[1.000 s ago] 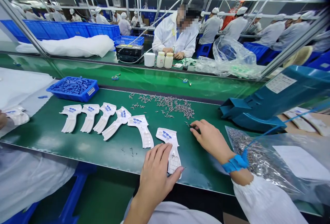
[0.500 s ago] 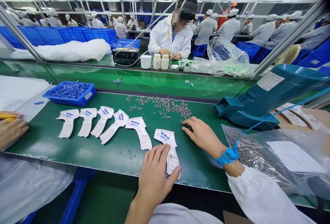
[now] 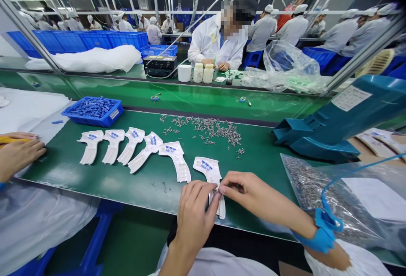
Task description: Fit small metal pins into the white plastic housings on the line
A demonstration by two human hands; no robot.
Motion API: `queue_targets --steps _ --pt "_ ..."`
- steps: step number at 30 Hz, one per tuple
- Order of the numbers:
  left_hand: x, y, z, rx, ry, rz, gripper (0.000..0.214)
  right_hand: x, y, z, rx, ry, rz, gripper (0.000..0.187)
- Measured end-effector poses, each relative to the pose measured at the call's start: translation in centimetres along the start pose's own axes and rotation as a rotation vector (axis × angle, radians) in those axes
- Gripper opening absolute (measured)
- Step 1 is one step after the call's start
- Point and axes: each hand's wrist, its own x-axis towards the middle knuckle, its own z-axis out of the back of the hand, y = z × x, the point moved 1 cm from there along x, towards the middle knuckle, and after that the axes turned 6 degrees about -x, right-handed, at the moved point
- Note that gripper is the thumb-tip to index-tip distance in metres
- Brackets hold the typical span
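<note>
A white gun-shaped plastic shell half lies on the green bench in front of me, with small blue parts in its upper end. My left hand is closed over its handle, thumb and forefinger drawn together there. Against those fingertips, my right hand makes a pinch at the handle. Whatever sits between its fingertips is hidden. Several similar shell halves stand in a row to the left, also bearing blue parts. Beyond the hands lies a scattered pile of small metal parts.
A blue bin of blue parts sits at the back left. To the right are a teal plastic holder and a clear bag of metal parts. Another person's hands rest at the far left; a co-worker sits opposite.
My right hand has come from the metal pile down to the shell's handle, meeting my left fingertips. My left thumb has moved up toward the forefinger. The whole view has shifted slightly.
</note>
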Motion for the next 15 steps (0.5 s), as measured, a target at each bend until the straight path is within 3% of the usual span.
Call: queue_targets --steps 15 --pt "-0.3 0.5 -0.4 0.012 -0.068 0.023 0.008 0.5 0.7 -1.4 -0.006 -0.063 -0.036 0.021"
